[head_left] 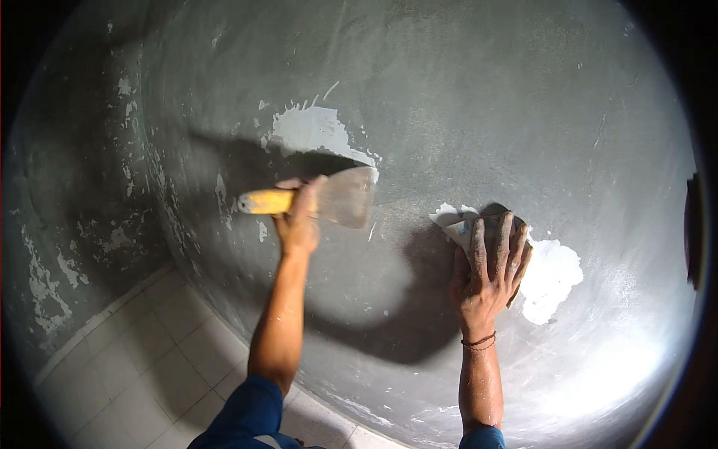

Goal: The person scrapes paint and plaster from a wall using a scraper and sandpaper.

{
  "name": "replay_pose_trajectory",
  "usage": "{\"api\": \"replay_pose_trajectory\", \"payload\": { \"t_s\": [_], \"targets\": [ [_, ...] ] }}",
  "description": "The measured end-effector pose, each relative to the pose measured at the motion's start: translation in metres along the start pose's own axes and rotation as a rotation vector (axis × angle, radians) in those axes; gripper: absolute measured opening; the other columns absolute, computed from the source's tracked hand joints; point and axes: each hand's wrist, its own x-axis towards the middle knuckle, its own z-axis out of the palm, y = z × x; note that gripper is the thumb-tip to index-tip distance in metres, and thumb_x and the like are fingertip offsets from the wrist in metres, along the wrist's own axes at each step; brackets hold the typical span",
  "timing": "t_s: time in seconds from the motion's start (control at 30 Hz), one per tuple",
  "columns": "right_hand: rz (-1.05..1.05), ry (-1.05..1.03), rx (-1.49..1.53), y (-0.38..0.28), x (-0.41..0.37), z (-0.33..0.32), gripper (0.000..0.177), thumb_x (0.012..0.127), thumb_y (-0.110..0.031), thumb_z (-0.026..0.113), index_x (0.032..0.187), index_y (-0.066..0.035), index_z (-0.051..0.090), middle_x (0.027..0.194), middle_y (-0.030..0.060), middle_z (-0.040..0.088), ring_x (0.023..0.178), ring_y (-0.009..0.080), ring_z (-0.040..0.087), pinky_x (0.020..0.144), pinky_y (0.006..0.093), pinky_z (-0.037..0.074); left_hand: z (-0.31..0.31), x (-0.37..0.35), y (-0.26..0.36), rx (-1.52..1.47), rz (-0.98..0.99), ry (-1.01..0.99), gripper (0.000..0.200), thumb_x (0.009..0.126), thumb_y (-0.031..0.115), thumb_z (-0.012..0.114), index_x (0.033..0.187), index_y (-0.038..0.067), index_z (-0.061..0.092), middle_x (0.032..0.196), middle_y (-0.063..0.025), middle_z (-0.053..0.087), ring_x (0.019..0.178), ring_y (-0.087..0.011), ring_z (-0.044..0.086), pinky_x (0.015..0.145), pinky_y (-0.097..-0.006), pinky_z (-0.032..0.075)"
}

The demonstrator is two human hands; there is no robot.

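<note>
Left hand (299,224) clamps yellow-handled putty knife (345,196); right hand (490,263), fingers spread, presses sandpaper (462,227) onto rough wall (486,112).

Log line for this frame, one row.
left hand: grips putty knife, blade at wall | right hand: flat on sheet against wall | white patches beside both

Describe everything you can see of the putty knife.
The putty knife has a yellow handle and a broad, flat, pale metal-looking blade, smeared and dull. It lies nearly level, blade pointing right, its edge against the grey wall just under a white patch. The left hand grips it where handle meets blade.
</note>
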Motion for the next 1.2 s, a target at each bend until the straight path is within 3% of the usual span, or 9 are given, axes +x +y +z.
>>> {"api": "replay_pose_trajectory", "payload": {
  "t_s": [0.13,0.27,0.33,0.47,0.77,0.87,0.9,1.0,1.2],
  "targets": [
    [0.01,0.008,-0.006,-0.001,-0.001,0.003,0.044,0.086,-0.032,0.06,0.129,-0.025,0.052,0.143,0.0095,0.039,0.135,0.0334,0.029,0.111,0.0486,0.017,-0.011,0.004,0.008,0.092,0.09,-0.246,0.017,0.082,0.003,0.063,0.091,0.005,0.048,0.093,-0.0096,0.063,0.092,-0.0161,0.061,0.088,-0.032,0.045],
    [0.013,0.003,0.005,-0.001,-0.001,0.002,0.044,0.086,-0.032,0.06,0.129,-0.025,0.052,0.143,0.0087,0.038,0.135,0.0331,0.028,0.111,0.0495,0.016,-0.001,0.009,0.007,0.171,-0.128,-0.016,0.018,0.082,0.002,0.062,0.091,0.005,0.048,0.092,-0.007,0.062,0.09,-0.0146,0.06,0.083,-0.0284,0.045],
    [0.01,0.014,-0.025,-0.004,0.002,0.001,0.042,0.086,-0.027,0.06,0.127,-0.021,0.054,0.141,0.0124,0.04,0.134,0.0351,0.03,0.11,0.0502,0.02,0.01,0.0,0.001,-0.028,0.084,-0.181,0.02,0.081,0.002,0.064,0.091,0.006,0.048,0.088,-0.0039,0.059,0.089,-0.0141,0.059,0.08,-0.0276,0.045],
    [-0.002,-0.014,-0.028,0.001,0.001,-0.001,0.041,0.086,-0.026,0.06,0.127,-0.021,0.054,0.141,0.0126,0.041,0.134,0.0354,0.03,0.109,0.0503,0.021,-0.008,0.014,0.017,0.118,-0.009,-0.197,0.022,0.081,0.001,0.064,0.094,0.008,0.047,0.091,-0.0033,0.055,0.094,-0.0194,0.061,0.095,-0.0366,0.043],
    [-0.021,-0.019,0.047,0.003,-0.002,-0.003,0.042,0.088,-0.025,0.057,0.129,-0.019,0.052,0.142,0.0131,0.039,0.135,0.0352,0.027,0.11,0.0512,0.019,0.006,0.006,0.007,0.11,-0.132,-0.103,0.021,0.081,0.006,0.064,0.098,0.007,0.052,0.088,-0.0037,0.059,0.091,-0.016,0.061,0.091,-0.0346,0.044],
    [-0.002,-0.005,0.009,-0.001,-0.001,0.0,0.043,0.087,-0.025,0.058,0.129,-0.018,0.052,0.142,0.0131,0.039,0.135,0.0353,0.027,0.11,0.0514,0.019,0.028,-0.03,-0.019,0.403,0.182,-0.421,0.019,0.082,0.005,0.062,0.098,0.004,0.053,0.089,-0.0076,0.061,0.09,-0.0184,0.062,0.082,-0.0305,0.048],
    [-0.009,-0.014,0.006,0.0,-0.002,-0.002,0.043,0.087,-0.025,0.058,0.129,-0.018,0.052,0.142,0.0131,0.039,0.135,0.0353,0.027,0.11,0.0514,0.019,0.032,-0.031,-0.019,0.136,-0.022,-0.47,0.018,0.081,0.003,0.061,0.096,0.004,0.051,0.089,-0.0078,0.061,0.089,-0.0182,0.061,0.082,-0.0318,0.048],
    [0.012,-0.013,0.077,0.007,-0.006,-0.006,0.044,0.086,-0.025,0.059,0.13,-0.019,0.051,0.142,0.0132,0.039,0.135,0.0351,0.028,0.11,0.0511,0.019,0.006,-0.018,-0.003,0.252,-0.028,-0.205,0.02,0.081,0.003,0.062,0.095,0.006,0.048,0.09,-0.0083,0.062,0.088,-0.0174,0.06,0.085,-0.0333,0.048],
    [0.002,-0.018,0.041,0.011,-0.011,-0.004,0.044,0.086,-0.029,0.06,0.129,-0.022,0.052,0.142,0.01,0.039,0.134,0.0337,0.031,0.11,0.0482,0.019,0.004,0.001,-0.005,-0.012,0.09,-0.152,0.019,0.082,0.0,0.062,0.093,0.005,0.047,0.092,-0.0098,0.061,0.09,-0.0192,0.062,0.091,-0.0356,0.046]
  ]
}}
